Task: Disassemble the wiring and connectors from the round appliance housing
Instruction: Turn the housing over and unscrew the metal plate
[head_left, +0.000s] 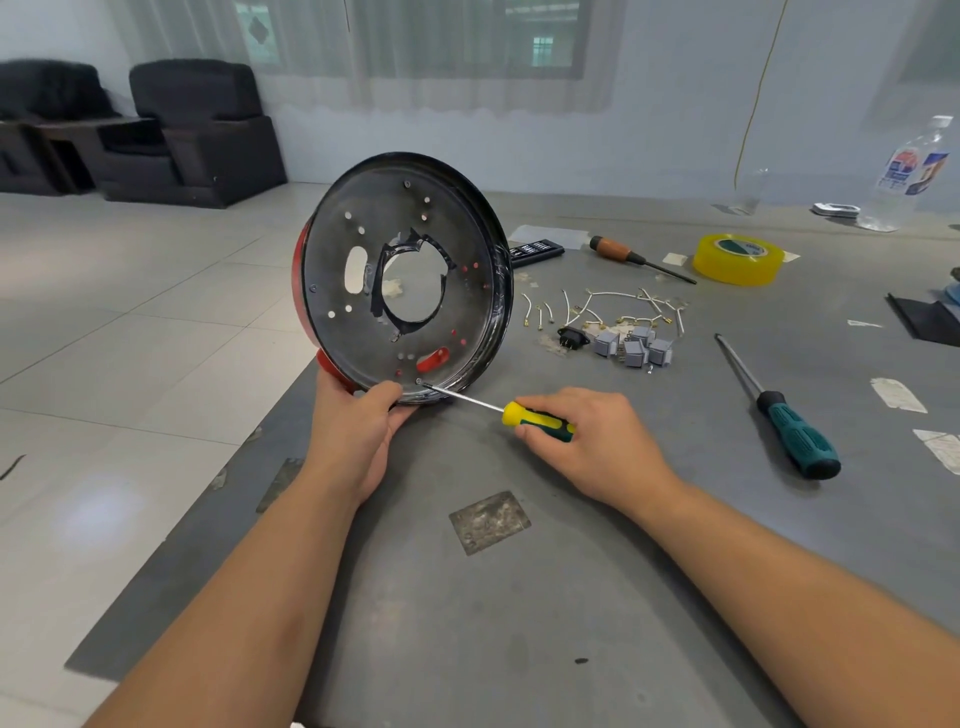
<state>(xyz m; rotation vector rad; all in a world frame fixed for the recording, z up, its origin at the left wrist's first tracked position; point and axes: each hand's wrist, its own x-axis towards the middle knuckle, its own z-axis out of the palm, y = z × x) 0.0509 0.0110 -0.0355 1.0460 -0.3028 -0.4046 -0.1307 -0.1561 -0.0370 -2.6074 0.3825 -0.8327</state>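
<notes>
Round black housing (405, 280), perforated, glossy-rimmed

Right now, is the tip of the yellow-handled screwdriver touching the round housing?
Touching. In the head view, the yellow-handled screwdriver, gripped by the right hand, runs its shaft to a screw at the lower rim of the round housing, with no visible gap.

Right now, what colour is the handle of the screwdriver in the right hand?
Yellow and dark green, seen in the head view: screwdriver in the right hand.
</notes>
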